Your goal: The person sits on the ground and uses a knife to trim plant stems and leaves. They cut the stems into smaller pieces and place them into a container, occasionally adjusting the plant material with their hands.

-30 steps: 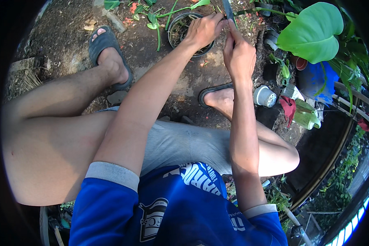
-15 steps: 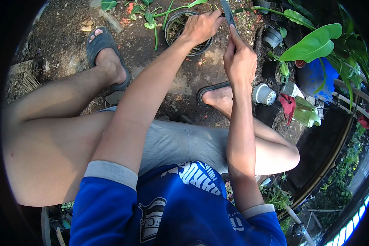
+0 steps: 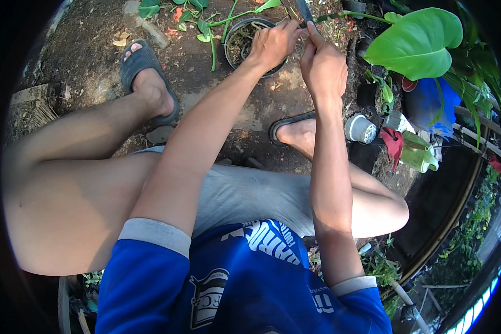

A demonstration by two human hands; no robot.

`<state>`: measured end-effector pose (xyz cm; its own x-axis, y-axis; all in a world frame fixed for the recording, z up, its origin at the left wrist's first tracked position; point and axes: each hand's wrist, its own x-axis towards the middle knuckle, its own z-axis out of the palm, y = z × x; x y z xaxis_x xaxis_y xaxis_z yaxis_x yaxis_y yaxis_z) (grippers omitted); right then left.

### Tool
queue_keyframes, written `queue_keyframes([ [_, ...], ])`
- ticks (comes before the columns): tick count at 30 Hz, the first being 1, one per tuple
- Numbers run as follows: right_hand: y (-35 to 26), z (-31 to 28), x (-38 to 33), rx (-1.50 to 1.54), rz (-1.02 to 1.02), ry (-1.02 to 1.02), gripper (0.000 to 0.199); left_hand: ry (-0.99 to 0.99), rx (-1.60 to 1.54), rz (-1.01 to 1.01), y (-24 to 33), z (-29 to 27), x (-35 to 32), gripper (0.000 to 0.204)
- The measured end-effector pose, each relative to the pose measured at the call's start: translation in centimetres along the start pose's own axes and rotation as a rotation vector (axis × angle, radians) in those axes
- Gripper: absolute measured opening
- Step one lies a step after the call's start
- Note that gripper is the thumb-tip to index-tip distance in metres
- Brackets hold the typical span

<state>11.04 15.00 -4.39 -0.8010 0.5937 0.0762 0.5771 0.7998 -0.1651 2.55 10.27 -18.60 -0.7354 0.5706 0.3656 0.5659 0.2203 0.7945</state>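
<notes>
At the top centre, my right hand [image 3: 324, 72] is closed round a knife [image 3: 304, 11], its dark blade pointing up and away from me. My left hand [image 3: 274, 45] is closed just left of the blade, its fingertips pinching the end of a green plant stem [image 3: 355, 14]. That stem runs right, behind the knife, to a broad glossy leaf [image 3: 414, 44]. The exact grip of the left fingertips is partly hidden. Below and behind the left hand stands a round dark pot [image 3: 228, 47] with soil and roots in it.
Cut leafy stems [image 3: 212, 47] lie on the soil left of the pot. At the right are a white pot [image 3: 360, 129], a red cloth [image 3: 392, 146], a green plastic container [image 3: 417, 151] and a blue container [image 3: 428, 106]. My sandalled feet rest either side.
The broad leaf has turned to face up more and shifted slightly left. Both hands have moved a little, the left one slightly lower; the knife has tilted and slid slightly left.
</notes>
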Motion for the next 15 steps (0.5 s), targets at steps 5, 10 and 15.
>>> queue_keyframes([
  [5, -0.2, -0.2, 0.1, -0.037, -0.015, 0.007, 0.035, 0.043, -0.026, 0.018, -0.4, -0.1, 0.3, 0.017],
  [10, 0.0, -0.9, -1.1, -0.099, 0.005, 0.025, 0.033, 0.042, -0.022, 0.046, -0.5, 0.1, 0.3, 0.018],
  [15, 0.2, -1.5, -2.2, -0.134, 0.075, 0.01, 0.03, 0.025, -0.024, 0.05, -0.4, 0.3, 0.2, 0.018],
])
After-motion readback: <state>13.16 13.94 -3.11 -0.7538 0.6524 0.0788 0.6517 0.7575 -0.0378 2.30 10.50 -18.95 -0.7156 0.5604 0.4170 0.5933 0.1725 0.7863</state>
